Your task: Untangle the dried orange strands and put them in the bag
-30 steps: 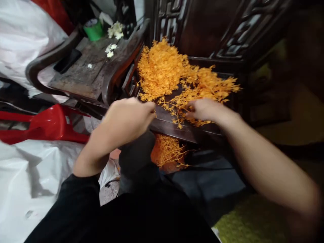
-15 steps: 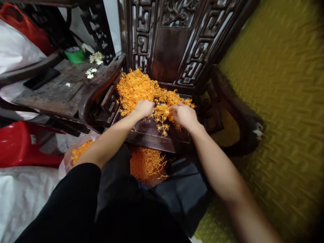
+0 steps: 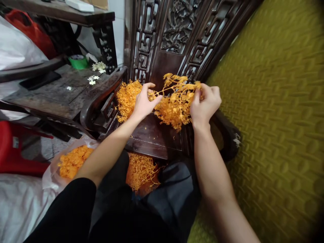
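Observation:
An orange sprig of dried-looking blossoms (image 3: 177, 84) is raised above the chair seat, its thin stems running between my hands. My right hand (image 3: 206, 103) pinches it at the right end, fingers closed. My left hand (image 3: 144, 103) is at the stem's left end, thumb and fingers curved apart around orange bits; whether it touches them I cannot tell. Behind my left hand, a heap of orange blossoms (image 3: 128, 99) rests on the dark wooden seat (image 3: 149, 135). More orange sprigs (image 3: 170, 113) hang or lie below the raised one; the overlap hides which.
Between my legs, an orange-red container holds bare orange stems (image 3: 141, 172). Loose orange blossoms (image 3: 76, 160) fill a plastic bag (image 3: 49, 175) at my left. On the neighbouring chair lie green tape (image 3: 79, 62), a dark phone-like slab (image 3: 40, 80) and white flowers (image 3: 98, 66). A red stool (image 3: 6, 146) stands left.
My hands have risen from the pile with a sprig lifted between them. My right hand has moved right and up; my left hand's fingers have spread. The view has shifted slightly.

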The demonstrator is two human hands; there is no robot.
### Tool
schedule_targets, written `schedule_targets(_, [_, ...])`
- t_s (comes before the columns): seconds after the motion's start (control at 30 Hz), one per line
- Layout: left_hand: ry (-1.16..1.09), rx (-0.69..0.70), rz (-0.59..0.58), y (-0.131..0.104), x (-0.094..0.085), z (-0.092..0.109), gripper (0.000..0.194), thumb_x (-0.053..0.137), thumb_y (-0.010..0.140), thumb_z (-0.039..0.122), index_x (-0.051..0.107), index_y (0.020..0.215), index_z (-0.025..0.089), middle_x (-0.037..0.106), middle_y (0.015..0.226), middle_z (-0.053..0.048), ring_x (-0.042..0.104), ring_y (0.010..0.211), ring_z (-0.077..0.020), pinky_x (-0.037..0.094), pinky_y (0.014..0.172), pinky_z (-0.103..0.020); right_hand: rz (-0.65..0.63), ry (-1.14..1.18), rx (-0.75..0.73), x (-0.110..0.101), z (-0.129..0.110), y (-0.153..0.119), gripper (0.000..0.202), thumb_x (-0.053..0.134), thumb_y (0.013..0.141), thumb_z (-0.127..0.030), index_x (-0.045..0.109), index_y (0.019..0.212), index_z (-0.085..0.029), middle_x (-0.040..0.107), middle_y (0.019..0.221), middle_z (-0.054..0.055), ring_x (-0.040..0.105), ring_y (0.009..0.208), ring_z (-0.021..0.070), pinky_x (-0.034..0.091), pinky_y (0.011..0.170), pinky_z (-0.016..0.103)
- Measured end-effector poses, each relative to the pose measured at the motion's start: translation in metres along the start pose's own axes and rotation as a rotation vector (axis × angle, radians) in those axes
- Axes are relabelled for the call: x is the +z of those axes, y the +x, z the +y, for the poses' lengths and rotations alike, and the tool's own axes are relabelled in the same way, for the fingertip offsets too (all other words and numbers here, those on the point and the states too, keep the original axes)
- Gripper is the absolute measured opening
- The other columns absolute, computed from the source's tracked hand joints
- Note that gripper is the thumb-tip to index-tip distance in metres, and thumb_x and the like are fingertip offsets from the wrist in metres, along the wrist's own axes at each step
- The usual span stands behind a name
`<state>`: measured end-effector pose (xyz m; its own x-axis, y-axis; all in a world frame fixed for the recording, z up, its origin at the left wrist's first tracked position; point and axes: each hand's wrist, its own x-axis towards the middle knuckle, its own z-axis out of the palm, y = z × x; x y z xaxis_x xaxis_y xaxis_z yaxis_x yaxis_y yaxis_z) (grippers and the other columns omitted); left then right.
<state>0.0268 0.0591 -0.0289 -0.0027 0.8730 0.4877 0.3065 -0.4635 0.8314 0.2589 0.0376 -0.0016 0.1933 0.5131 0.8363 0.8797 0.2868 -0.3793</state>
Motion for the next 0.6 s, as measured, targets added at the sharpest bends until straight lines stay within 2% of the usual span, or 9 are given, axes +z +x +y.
schedule_targets(0.07, [-0.264,-0.125,-0.071,-0.002,0.015,-0.01,0.078,0.068,0.087,0.046,0.032,0.151,0.021,0.064,0.128,-0.015,0.066,0.109,-0.0222,0.051,0.097,-0.04,0.005,0.079,0.008,0.006,-0.001,0.01,0.034,0.047,0.101,-0.041,0.07,0.103,-0.017,0.061,0.091,0.007,0.061,0.084,0.0206,0.051,0.083,0.042])
schedule_targets(0.13, [-0.417,-0.19,-0.176,-0.004,0.035,-0.018,0.1,0.07,0.084,0.052,0.011,0.159,0.023,0.053,0.146,-0.02,0.059,0.128,-0.0273,0.047,0.105,-0.046,-0.019,0.171,0.018,0.012,-0.007,0.014,0.038,0.045,0.102,-0.047,0.068,0.099,-0.016,0.062,0.086,0.006,0.06,0.078,0.0183,0.052,0.079,0.039])
schedule_targets(0.2, [-0.403,-0.152,-0.287,-0.008,0.055,-0.022,0.117,0.077,0.078,0.053,0.0,0.161,0.024,0.04,0.158,-0.021,0.045,0.143,-0.0302,0.039,0.115,-0.047,-0.066,0.239,0.021,0.016,-0.017,0.015,0.039,0.046,0.101,-0.049,0.066,0.097,-0.017,0.061,0.081,0.004,0.057,0.072,0.0158,0.051,0.074,0.035])
schedule_targets(0.23, [-0.333,-0.118,-0.327,-0.01,0.064,-0.023,0.119,0.078,0.077,0.053,-0.001,0.162,0.024,0.036,0.161,-0.02,0.041,0.147,-0.0301,0.035,0.118,-0.045,-0.087,0.259,0.015,0.017,-0.023,0.014,0.038,0.047,0.101,-0.05,0.066,0.096,-0.017,0.061,0.08,0.003,0.057,0.071,0.015,0.051,0.073,0.034])
schedule_targets(0.33, [0.089,-0.038,-0.468,-0.019,0.082,-0.026,0.099,0.065,0.089,0.053,0.007,0.162,0.02,0.038,0.161,-0.017,0.043,0.145,-0.0274,0.036,0.119,-0.038,-0.076,0.271,0.001,0.016,-0.034,0.016,0.035,0.052,0.099,-0.05,0.065,0.092,-0.018,0.061,0.086,0.004,0.057,0.074,0.0145,0.05,0.074,0.033])
schedule_targets(0.43, [0.502,0.001,-0.661,-0.034,0.087,-0.036,0.075,0.06,0.093,0.034,0.026,0.159,0.02,0.042,0.158,-0.016,0.048,0.14,-0.0299,0.04,0.114,-0.042,0.029,0.312,0.044,0.012,-0.032,0.03,0.031,0.055,0.097,-0.047,0.064,0.09,-0.018,0.06,0.089,0.004,0.058,0.075,0.0145,0.049,0.074,0.033])
schedule_targets(0.53, [0.612,-0.018,-0.768,-0.051,0.09,-0.051,0.057,0.063,0.087,0.014,0.054,0.143,0.019,0.056,0.145,-0.018,0.05,0.137,-0.0358,0.036,0.114,-0.056,0.179,0.435,0.115,0.006,-0.018,0.052,0.021,0.057,0.097,-0.034,0.061,0.086,-0.017,0.058,0.08,0.002,0.056,0.071,0.0145,0.047,0.072,0.032])
schedule_targets(0.6, [0.649,-0.046,-0.83,-0.058,0.093,-0.061,0.042,0.061,0.089,0.012,0.064,0.13,0.017,0.063,0.135,-0.018,0.054,0.132,-0.0351,0.036,0.112,-0.06,0.315,0.484,0.139,-0.002,-0.007,0.068,0.018,0.057,0.097,-0.027,0.056,0.081,-0.019,0.054,0.076,0.001,0.055,0.07,0.0142,0.046,0.073,0.032])
